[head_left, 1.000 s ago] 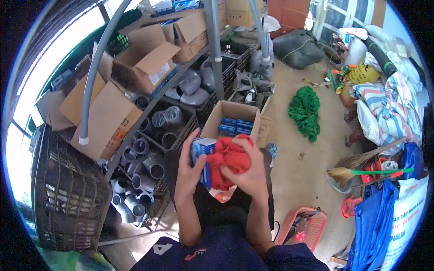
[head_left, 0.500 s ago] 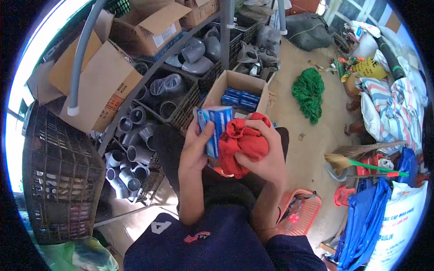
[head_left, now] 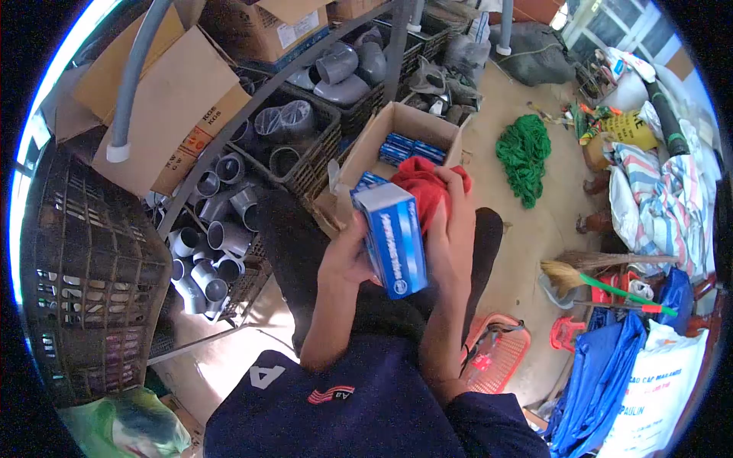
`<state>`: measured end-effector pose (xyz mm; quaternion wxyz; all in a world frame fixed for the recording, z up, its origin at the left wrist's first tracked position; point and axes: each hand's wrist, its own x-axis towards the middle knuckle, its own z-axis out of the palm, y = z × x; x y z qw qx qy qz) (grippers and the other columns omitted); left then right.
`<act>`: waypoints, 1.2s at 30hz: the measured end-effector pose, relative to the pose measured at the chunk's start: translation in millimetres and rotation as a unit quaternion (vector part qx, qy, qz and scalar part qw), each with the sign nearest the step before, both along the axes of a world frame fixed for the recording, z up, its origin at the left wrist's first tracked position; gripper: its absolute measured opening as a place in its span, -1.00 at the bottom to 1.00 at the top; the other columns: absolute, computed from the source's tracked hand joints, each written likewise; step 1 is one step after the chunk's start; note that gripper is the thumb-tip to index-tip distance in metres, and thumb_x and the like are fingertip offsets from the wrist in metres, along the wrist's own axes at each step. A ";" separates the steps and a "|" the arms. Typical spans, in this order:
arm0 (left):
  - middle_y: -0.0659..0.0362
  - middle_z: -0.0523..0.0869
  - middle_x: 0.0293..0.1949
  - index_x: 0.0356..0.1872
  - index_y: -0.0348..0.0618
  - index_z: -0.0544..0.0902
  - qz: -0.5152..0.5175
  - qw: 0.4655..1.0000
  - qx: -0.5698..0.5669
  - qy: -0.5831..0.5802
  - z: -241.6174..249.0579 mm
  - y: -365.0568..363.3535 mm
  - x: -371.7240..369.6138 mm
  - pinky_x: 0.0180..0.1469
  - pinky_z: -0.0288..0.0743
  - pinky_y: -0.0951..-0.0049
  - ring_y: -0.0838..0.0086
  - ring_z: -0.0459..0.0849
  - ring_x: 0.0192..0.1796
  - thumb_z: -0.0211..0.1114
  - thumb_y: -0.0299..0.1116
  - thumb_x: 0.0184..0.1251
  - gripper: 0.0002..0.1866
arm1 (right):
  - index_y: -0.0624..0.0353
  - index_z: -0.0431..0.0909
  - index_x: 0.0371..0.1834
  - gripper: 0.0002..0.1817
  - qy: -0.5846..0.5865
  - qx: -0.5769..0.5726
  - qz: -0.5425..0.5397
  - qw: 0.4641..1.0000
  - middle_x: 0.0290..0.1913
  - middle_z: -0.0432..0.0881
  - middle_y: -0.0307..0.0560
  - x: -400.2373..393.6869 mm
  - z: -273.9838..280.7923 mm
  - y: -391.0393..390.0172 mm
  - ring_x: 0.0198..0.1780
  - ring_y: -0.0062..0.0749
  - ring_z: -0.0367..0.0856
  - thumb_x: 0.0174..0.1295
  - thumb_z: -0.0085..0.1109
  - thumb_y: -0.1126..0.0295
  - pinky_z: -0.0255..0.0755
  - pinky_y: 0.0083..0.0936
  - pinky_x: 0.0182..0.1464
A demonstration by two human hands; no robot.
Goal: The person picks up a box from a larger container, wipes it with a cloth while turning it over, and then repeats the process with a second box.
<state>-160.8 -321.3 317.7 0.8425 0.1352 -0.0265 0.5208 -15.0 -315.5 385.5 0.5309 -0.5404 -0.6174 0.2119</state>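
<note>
My left hand (head_left: 345,256) grips a small blue and white box (head_left: 397,248) from its left side, above my lap. One printed blue face and a pale end of the box show. Bunched in my right hand (head_left: 452,237) is a red cloth (head_left: 420,183), pressed at the box's far right side. Just beyond both hands stands an open cardboard box (head_left: 359,149) with several similar blue boxes (head_left: 412,149) inside. The fingertips of my left hand are hidden behind the blue box.
Crates of grey pipe fittings (head_left: 221,237) stand on the left, below cardboard boxes (head_left: 172,107). Green netting (head_left: 523,160) lies on the floor to the right. Nearer are a pink basket (head_left: 500,359), a broom (head_left: 565,276) and blue tarpaulin (head_left: 603,382).
The blue box has turned, bringing another printed face and its pale end into view. My right hand and the red cloth have moved to its far side.
</note>
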 end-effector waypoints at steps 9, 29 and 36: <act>0.10 0.61 -0.06 0.16 -0.28 0.34 0.105 0.980 0.003 0.167 5.6 -3.2 -5.0 -0.02 0.55 0.35 0.40 0.64 -0.06 0.44 -0.26 0.00 -0.31 | 0.20 0.42 -0.16 -0.72 0.107 0.064 0.164 0.978 0.07 0.42 0.13 -2.1 -7.7 13.9 0.13 -0.10 0.39 -0.01 0.03 0.60 0.18 -0.37 0.20; 0.11 0.58 -0.06 0.00 -0.27 0.45 0.255 0.930 -0.088 0.252 49.0 21.5 -0.1 0.10 0.38 0.39 0.42 0.54 0.01 -0.17 0.02 0.43 -0.49 | 0.34 0.25 0.14 -0.30 0.264 -0.148 0.207 0.930 0.06 0.42 0.01 -18.4 -15.2 16.5 0.08 -0.36 0.43 -0.06 0.41 0.36 0.30 -0.45 0.14; 0.15 0.45 0.07 0.14 -0.03 0.32 0.313 0.905 -0.065 0.280 42.3 24.9 1.0 0.10 0.42 0.45 0.48 0.51 0.06 0.06 -0.25 0.38 -0.65 | 0.32 0.24 0.13 -0.38 0.356 -0.126 0.186 0.907 0.10 0.42 0.00 -28.1 2.8 4.2 0.08 -0.41 0.45 0.02 0.35 0.43 0.36 -0.51 0.09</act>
